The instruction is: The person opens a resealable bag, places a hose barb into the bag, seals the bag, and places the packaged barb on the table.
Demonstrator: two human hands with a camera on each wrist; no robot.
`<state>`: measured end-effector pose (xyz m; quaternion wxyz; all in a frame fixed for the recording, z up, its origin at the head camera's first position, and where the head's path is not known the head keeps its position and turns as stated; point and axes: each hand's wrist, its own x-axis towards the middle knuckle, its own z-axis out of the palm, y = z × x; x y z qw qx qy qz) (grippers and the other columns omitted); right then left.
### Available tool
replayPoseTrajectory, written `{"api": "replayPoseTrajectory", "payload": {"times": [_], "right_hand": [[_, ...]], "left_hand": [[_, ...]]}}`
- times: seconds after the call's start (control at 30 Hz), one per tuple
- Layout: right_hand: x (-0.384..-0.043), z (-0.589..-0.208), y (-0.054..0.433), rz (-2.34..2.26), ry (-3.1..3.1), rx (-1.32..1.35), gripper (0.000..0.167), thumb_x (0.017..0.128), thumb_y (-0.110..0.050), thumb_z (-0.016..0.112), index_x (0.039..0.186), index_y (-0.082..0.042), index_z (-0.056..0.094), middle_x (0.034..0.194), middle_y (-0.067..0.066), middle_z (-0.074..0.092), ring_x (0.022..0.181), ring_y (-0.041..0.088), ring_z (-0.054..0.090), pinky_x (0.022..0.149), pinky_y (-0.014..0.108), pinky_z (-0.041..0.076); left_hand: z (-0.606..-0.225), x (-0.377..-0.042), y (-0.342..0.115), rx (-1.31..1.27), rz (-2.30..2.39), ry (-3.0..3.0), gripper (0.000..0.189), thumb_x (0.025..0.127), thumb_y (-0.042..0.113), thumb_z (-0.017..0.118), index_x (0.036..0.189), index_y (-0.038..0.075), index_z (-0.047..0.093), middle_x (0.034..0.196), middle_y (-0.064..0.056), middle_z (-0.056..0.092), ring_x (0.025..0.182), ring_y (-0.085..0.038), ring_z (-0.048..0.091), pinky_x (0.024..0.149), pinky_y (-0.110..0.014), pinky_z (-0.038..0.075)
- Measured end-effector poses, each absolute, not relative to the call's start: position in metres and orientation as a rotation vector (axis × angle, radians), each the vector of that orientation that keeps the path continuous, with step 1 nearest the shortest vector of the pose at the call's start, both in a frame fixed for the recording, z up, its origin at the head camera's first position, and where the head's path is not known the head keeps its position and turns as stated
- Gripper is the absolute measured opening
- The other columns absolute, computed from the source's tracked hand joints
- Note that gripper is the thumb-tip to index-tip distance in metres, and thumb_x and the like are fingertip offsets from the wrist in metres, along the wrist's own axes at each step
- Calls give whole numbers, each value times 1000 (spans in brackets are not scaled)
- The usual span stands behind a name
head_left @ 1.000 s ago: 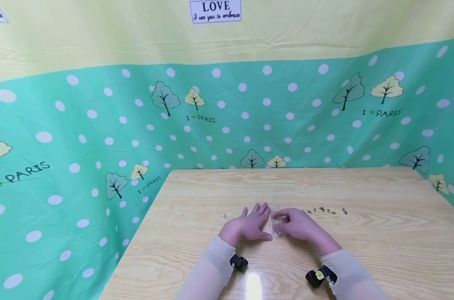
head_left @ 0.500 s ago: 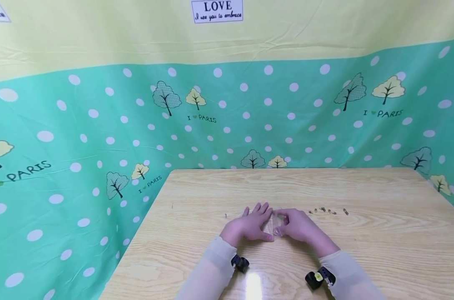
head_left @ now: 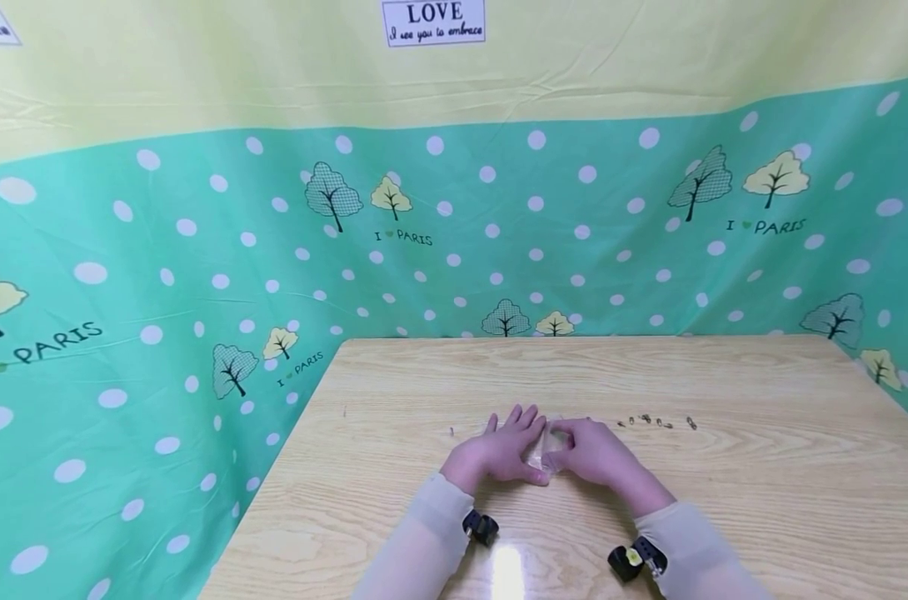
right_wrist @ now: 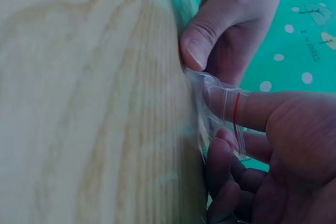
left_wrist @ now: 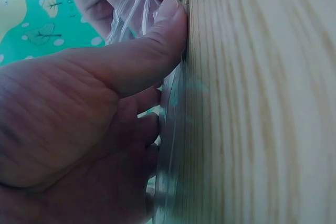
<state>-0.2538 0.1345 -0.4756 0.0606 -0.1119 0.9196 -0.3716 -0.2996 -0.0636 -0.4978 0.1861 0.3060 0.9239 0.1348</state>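
A clear plastic zip bag [right_wrist: 212,103] with a red line along its mouth lies on the wooden table, its mouth end raised. Spread nearly flat, my left hand [head_left: 502,450] presses the bag down; its thumb lies along the near side in the left wrist view. My right hand [head_left: 596,450] holds the raised mouth end between thumb and fingers. In the right wrist view the red line crosses that thumb, which seems to be inside the mouth. Crumpled film [left_wrist: 128,14] stands up beside the left thumb. Most of the bag is hidden under the left hand.
Several small dark metal-looking pieces [head_left: 645,419] lie in a row right of my right hand, too small to name. One tiny piece [head_left: 451,432] lies left of my left hand. A patterned green cloth [head_left: 424,275] hangs behind the table [head_left: 799,483].
My right thumb and fingers have shifted slightly left against the bag, and its mouth end now bunches up in them. My left hand stays almost still on the bag.
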Motion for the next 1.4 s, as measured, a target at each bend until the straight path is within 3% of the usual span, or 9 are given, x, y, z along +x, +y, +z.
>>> {"api": "replayPoseTrajectory", "payload": {"times": [0.1, 0.3, 0.53, 0.77, 0.87, 1.0, 1.27, 1.4], "right_hand": [[-254, -477, 133, -1091, 2801, -335, 67, 86, -28, 90, 141, 2, 67, 64, 0, 50, 59, 16, 46, 57, 33, 39], [-252, -476, 133, -1078, 2807, -356, 66, 86, -22, 90, 141, 6, 65, 66, 0, 53, 60, 16, 49, 57, 32, 41], [-249, -471, 133, -1067, 2800, -418, 54, 88, -8, 82, 138, 7, 67, 71, 1, 51, 63, 16, 47, 58, 32, 41], [-252, -473, 132, -1032, 2827, -353, 56, 86, -16, 88, 136, 3, 71, 69, 1, 54, 63, 18, 49, 59, 34, 42], [-253, -473, 130, -986, 2858, -350, 57, 86, -22, 90, 134, 2, 72, 84, 7, 70, 78, 24, 64, 74, 44, 56], [-254, -472, 128, -939, 2889, -345, 57, 85, -24, 91, 133, 2, 73, 111, 12, 77, 101, 30, 71, 95, 58, 57], [-252, -470, 127, -922, 2887, -334, 55, 84, -17, 90, 132, 4, 72, 104, 11, 76, 95, 30, 71, 91, 56, 58], [-251, -468, 127, -927, 2875, -324, 51, 86, -12, 87, 131, 6, 71, 85, 6, 69, 79, 24, 64, 79, 49, 58]], "left_hand": [[-502, -302, -64, 867, 389, 2601, 104, 96, 54, 75, 173, 13, 18, 180, -4, 3, 165, -25, -4, 131, -59, 0], [-476, -289, -63, 837, 402, 2587, 101, 96, 51, 77, 172, 12, 22, 180, -6, 8, 165, -27, 2, 132, -58, 5], [-469, -284, -61, 824, 440, 2574, 100, 96, 47, 79, 171, 10, 26, 180, -8, 12, 165, -29, 5, 132, -60, 7], [-472, -286, -61, 829, 440, 2578, 100, 95, 48, 80, 171, 10, 26, 180, -8, 12, 165, -29, 5, 132, -59, 7], [-472, -286, -62, 828, 442, 2581, 101, 95, 49, 80, 171, 10, 25, 180, -8, 11, 165, -29, 5, 132, -60, 6], [-472, -287, -62, 831, 443, 2588, 101, 95, 49, 80, 171, 10, 26, 180, -8, 12, 165, -29, 5, 131, -60, 7], [-467, -286, -60, 892, 401, 2663, 105, 87, 48, 88, 168, 6, 34, 177, -11, 22, 164, -31, 13, 131, -61, 10], [-467, -287, -60, 917, 455, 2634, 104, 86, 41, 90, 167, 4, 35, 177, -10, 22, 164, -30, 13, 132, -57, 8]]}}
